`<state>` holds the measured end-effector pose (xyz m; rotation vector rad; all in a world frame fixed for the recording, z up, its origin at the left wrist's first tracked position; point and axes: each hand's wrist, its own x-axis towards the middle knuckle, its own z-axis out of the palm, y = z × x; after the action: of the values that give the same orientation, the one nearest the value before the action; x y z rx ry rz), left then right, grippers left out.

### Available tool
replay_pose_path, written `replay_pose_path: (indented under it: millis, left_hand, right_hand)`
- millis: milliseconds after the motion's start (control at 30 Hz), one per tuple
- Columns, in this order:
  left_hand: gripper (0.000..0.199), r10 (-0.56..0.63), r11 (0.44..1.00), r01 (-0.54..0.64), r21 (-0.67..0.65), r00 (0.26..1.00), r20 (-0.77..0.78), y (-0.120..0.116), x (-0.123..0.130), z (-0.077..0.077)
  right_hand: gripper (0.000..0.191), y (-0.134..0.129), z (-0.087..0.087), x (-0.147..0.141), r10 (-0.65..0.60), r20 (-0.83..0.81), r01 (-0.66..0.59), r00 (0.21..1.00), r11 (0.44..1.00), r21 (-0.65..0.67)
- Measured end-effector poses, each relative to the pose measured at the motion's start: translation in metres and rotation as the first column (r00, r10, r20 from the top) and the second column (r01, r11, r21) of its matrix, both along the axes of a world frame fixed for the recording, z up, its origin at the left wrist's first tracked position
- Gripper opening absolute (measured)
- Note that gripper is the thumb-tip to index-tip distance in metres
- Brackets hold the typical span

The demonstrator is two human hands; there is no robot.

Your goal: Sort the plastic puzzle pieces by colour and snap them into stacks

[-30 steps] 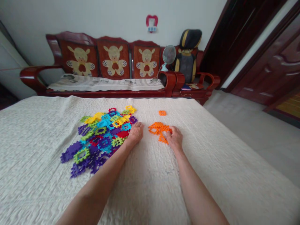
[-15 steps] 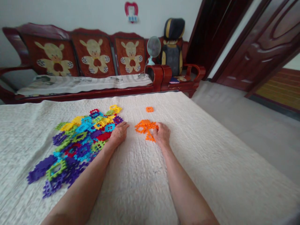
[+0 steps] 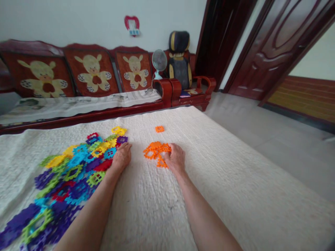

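On the right side of a small heap of orange interlocking plastic pieces (image 3: 151,152), my right hand (image 3: 176,157) has its thumb and fingers closed on the edge of one. Some of these pieces have cut-out centres and toothed edges. My left hand (image 3: 123,155) lies on the cloth at the right edge of a pile of mixed-colour interlocking pieces (image 3: 74,172), its fingers stretched forward and its grip empty. A purple window-shaped piece (image 3: 122,139) is just beyond those fingertips. One single orange piece (image 3: 159,129) lies apart, farther back.
A cream textured cloth (image 3: 235,181) covers the table. Beyond its far edge stand a wooden sofa (image 3: 86,113) with bear-patterned cushions, a small fan (image 3: 159,61) and a chair with a massage cushion (image 3: 180,68). A dark wooden door (image 3: 261,59) is at the right.
The camera has tilted and turned to the right, so everything sits lower and farther left in view. Both hands keep nearly the same places by the pieces.
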<state>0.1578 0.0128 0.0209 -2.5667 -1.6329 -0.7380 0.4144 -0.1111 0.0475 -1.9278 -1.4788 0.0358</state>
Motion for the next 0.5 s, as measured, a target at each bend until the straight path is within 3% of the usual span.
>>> replay_pose_path:
  millis: [167, 300, 400, 500]
  left_hand:
    - [0.038, -0.029, 0.999, 0.028, 0.027, 0.998, 0.048, 0.004, -0.006, -0.006]
    - [0.036, -0.013, 0.999, 0.01, 0.037, 0.995, 0.095, 0.005, -0.003, -0.009]
    - [0.035, -0.01, 1.0, 0.007, 0.026, 0.993, 0.115, 0.005, -0.001, -0.01]
    - [0.035, -0.019, 1.0, 0.018, 0.012, 0.993, 0.12, 0.004, 0.0, -0.01]
  right_hand:
    - [0.037, -0.003, -0.001, 0.002, 0.012, -0.028, -0.011, 1.0, 0.999, 0.051]
    - [0.037, 0.001, 0.014, -0.002, 0.045, 0.034, -0.049, 0.998, 0.993, 0.103]
    - [0.038, 0.016, 0.037, -0.014, 0.068, 0.143, -0.069, 0.987, 0.998, -0.002]
    - [0.042, 0.033, 0.053, -0.03, 0.102, 0.206, -0.052, 0.973, 0.971, -0.234]
